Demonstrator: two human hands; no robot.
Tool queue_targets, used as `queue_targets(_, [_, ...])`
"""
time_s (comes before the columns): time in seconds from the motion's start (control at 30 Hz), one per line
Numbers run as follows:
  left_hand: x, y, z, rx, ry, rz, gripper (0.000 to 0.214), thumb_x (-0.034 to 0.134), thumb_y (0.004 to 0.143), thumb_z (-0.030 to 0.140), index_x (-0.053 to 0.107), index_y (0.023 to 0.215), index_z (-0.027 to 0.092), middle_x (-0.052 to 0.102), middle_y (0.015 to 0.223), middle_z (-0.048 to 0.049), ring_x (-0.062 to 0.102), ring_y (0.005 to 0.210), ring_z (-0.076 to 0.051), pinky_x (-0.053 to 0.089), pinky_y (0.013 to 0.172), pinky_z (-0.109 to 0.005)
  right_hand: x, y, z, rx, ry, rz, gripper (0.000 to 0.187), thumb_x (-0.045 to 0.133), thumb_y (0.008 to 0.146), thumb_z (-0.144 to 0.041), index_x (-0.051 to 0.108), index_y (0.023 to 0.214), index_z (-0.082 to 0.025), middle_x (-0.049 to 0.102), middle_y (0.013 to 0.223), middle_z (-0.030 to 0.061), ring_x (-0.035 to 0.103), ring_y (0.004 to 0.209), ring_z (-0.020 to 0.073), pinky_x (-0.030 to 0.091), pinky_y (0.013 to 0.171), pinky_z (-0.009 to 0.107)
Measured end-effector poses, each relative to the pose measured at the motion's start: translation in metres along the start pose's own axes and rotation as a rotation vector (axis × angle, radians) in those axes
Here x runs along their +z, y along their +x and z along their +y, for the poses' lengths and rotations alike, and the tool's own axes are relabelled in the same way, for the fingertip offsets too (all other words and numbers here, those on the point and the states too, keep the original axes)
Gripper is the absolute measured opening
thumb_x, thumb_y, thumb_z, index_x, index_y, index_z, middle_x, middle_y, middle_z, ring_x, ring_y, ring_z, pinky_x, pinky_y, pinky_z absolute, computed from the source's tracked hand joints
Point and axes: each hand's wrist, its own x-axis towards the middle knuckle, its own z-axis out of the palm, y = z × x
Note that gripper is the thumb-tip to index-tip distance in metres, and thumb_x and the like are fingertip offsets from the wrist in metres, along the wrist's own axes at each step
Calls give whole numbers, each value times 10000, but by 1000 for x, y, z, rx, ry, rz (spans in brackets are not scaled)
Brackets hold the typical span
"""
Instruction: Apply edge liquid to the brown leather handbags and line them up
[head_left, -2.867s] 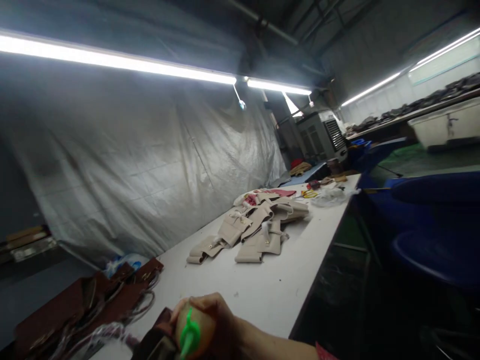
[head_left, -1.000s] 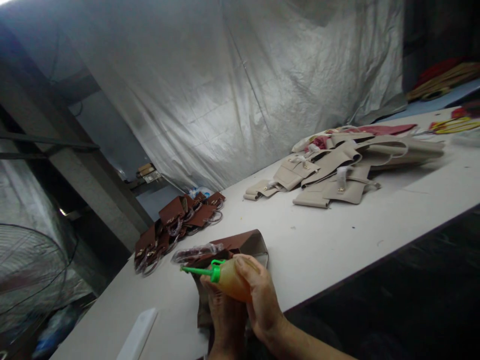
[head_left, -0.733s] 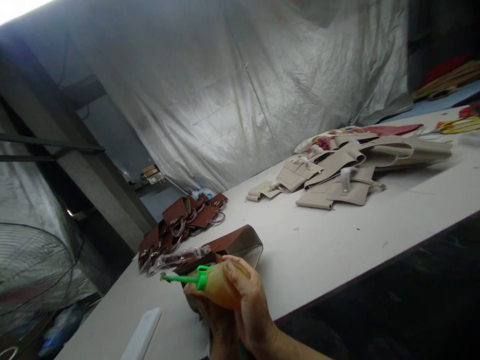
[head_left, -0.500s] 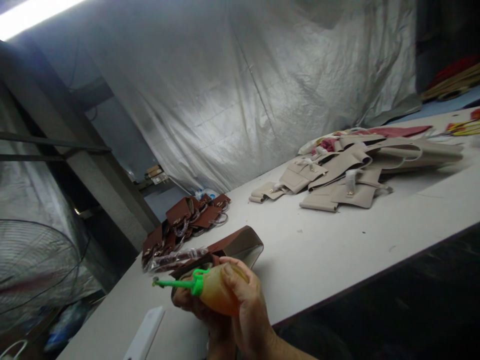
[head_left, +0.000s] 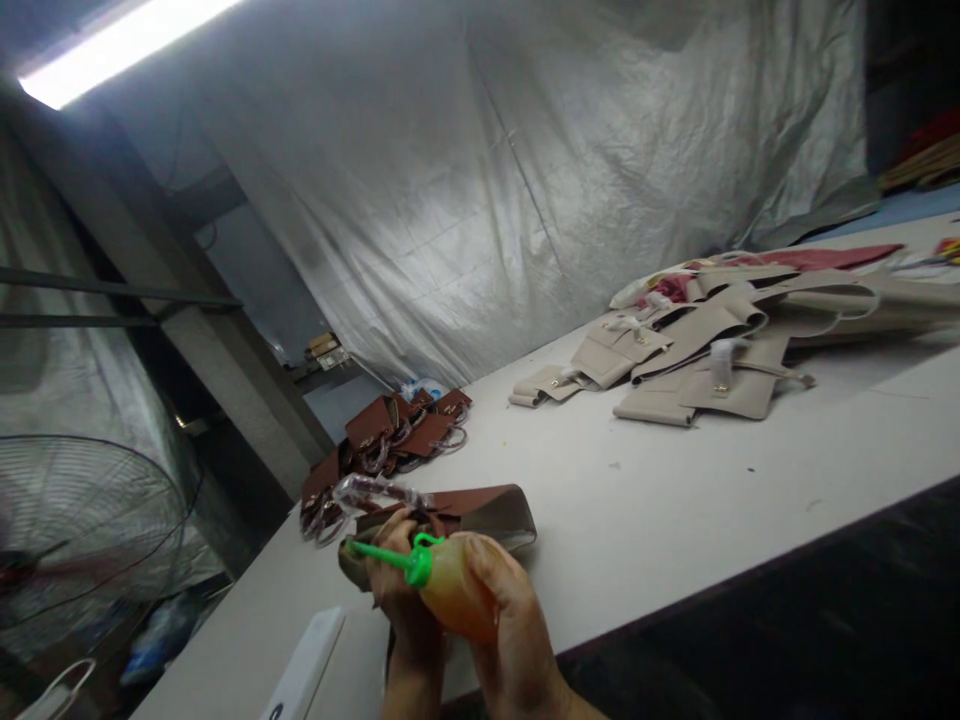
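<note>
My right hand (head_left: 514,615) is wrapped round a squeeze bottle (head_left: 459,590) of amber liquid with a green nozzle. The nozzle points left, and its tip lies over the olive-grey inner edge of a brown handbag (head_left: 480,503). Behind the bottle, my left hand (head_left: 401,590) grips this handbag, its fingers partly covered by the nozzle. The handbag is tilted on its side, its opening toward the right. Clear plastic wraps its handle (head_left: 375,490).
Several brown handbags (head_left: 367,425) are heaped at the table's far left. Beige bag pieces (head_left: 675,370) lie at the right on the white table (head_left: 600,520). A long white object (head_left: 307,660) rests near the front left; a fan (head_left: 82,530) stands beyond the table edge.
The handbag has turned and its near edge now sits under the nozzle tip. My left hand has come up with it. The view has shifted slightly left.
</note>
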Motion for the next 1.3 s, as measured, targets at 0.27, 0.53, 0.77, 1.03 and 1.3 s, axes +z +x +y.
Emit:
queue_targets(0.27, [-34, 53, -8, 10, 59, -123, 222, 493, 934, 206, 610, 1114, 150, 688, 1022, -104, 650, 969, -229, 487, 850, -319, -23, 4, -58, -49, -72, 87, 376, 848, 655, -417, 719, 893, -156, 695, 874, 48, 635, 766, 186, 563, 661, 255])
queue_targets(0.53, [-65, 134, -15, 240, 132, -414, 424, 384, 959, 327, 636, 1267, 179, 702, 959, -93, 644, 887, -251, 458, 809, -357, -50, -1, -116, -72, -98, 255, 349, 869, 588, -357, 747, 847, -156, 721, 955, 101, 683, 792, 255, 643, 701, 377])
queue_targets(0.77, [-65, 175, 10, 71, -188, -975, 369, 498, 947, 451, 708, 1119, 201, 720, 974, -33, 630, 873, -202, 477, 812, -262, -68, -21, -147, -150, -365, 265, 509, 879, 481, -506, 762, 858, -184, 711, 838, 122, 642, 644, 250, 592, 518, 350])
queue_targets(1.03, [18, 145, 34, 165, -321, -1445, 352, 573, 898, 510, 726, 914, 194, 642, 786, 12, 558, 743, -151, 415, 693, -209, -99, -22, -183, -185, -683, 271, 567, 866, 550, -529, 679, 990, -224, 671, 802, 81, 585, 589, 199, 429, 394, 239])
queue_targets(1.3, [89, 135, 37, 120, -263, -1558, 345, 609, 847, 480, 752, 915, 173, 634, 736, -2, 546, 684, -145, 403, 628, -216, -131, -8, -206, -275, -1044, 289, 598, 815, 613, -595, 643, 1030, -203, 685, 855, 90, 621, 658, 214, 465, 458, 249])
